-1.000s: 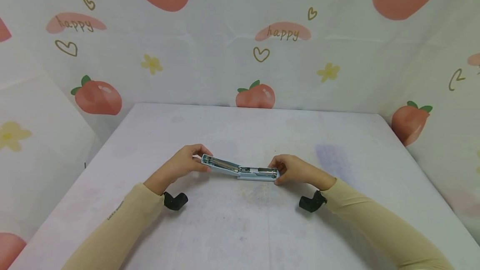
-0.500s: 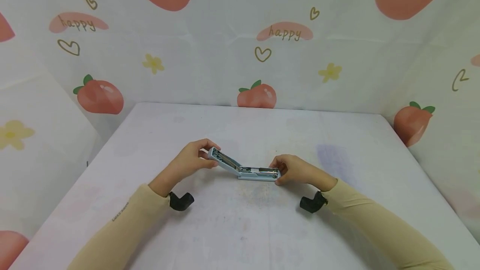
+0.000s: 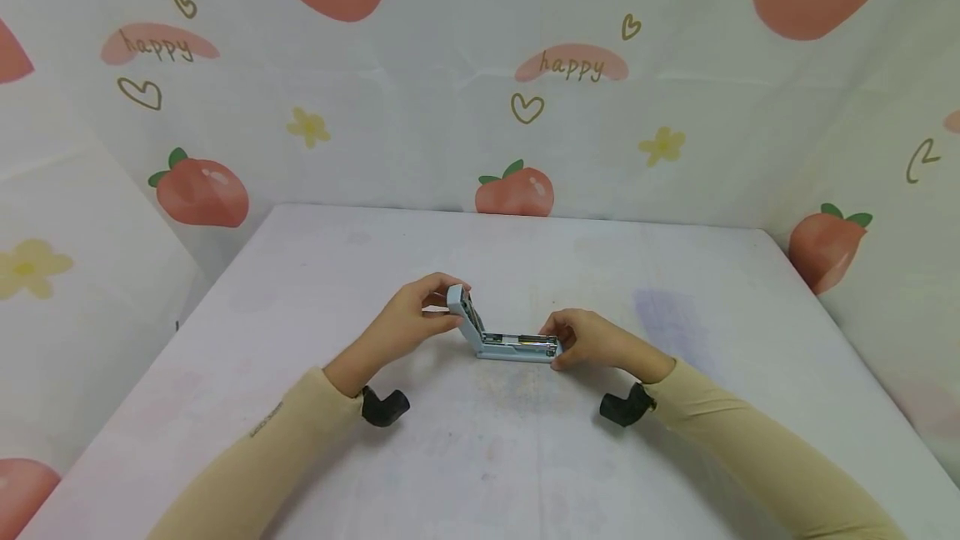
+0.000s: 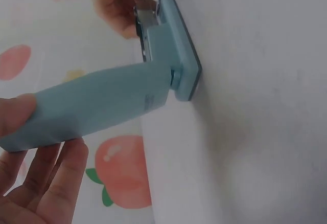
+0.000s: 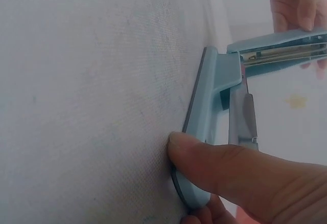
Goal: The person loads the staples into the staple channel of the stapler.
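Note:
A light blue stapler (image 3: 517,352) lies on the table with its top arm (image 4: 97,101) swung up and leaning to the left, metal rail and inside showing. My left hand (image 3: 416,312) pinches the raised end of that arm between thumb and fingers. At the other end, my right hand (image 3: 592,342) grips the front of the base. In the right wrist view the right thumb (image 5: 204,162) presses along the base's side, with fingertips curled beneath its end. The long metal magazine (image 5: 243,111) sits along the base.
A white cloth covers the table (image 3: 480,457), with a faint purple stain (image 3: 667,319) at the right. Behind it hangs a white curtain (image 3: 420,107) printed with peaches and hearts. A black wrist camera (image 3: 386,407) juts from the left sleeve, another (image 3: 626,405) from the right.
My left hand has moved up and to the right, lifting the stapler's top arm from nearly flat to steeply raised. My right hand stays in place on the base.

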A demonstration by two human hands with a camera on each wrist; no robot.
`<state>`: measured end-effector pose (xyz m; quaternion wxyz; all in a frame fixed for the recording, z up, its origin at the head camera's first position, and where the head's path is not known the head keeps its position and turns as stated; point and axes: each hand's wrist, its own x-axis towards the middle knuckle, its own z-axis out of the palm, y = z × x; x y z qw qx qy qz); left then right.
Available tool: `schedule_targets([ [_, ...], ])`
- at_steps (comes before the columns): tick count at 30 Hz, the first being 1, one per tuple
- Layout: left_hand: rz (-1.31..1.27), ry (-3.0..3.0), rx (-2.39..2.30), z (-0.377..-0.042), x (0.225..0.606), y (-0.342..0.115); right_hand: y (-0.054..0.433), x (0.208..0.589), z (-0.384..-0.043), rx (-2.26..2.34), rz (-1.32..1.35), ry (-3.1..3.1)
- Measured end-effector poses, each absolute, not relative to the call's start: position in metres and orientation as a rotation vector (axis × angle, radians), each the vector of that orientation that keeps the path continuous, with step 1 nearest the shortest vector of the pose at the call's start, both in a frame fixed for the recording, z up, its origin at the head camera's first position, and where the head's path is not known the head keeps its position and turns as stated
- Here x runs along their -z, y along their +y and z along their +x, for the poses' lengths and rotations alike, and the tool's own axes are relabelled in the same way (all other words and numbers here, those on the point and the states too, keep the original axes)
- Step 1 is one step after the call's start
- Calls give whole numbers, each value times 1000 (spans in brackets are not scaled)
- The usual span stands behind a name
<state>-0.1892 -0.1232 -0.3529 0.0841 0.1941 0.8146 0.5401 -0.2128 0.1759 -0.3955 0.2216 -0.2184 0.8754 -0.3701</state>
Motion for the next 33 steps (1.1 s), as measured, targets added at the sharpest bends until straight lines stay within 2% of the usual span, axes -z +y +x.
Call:
schedule_targets([
  [19,719,2560,-1522,-189,356,-93,174,394,-212,1005,-587,2435],
  [33,935,2588,-1355,-193,355,-73,174,396,-214,987,-624,2449],
])
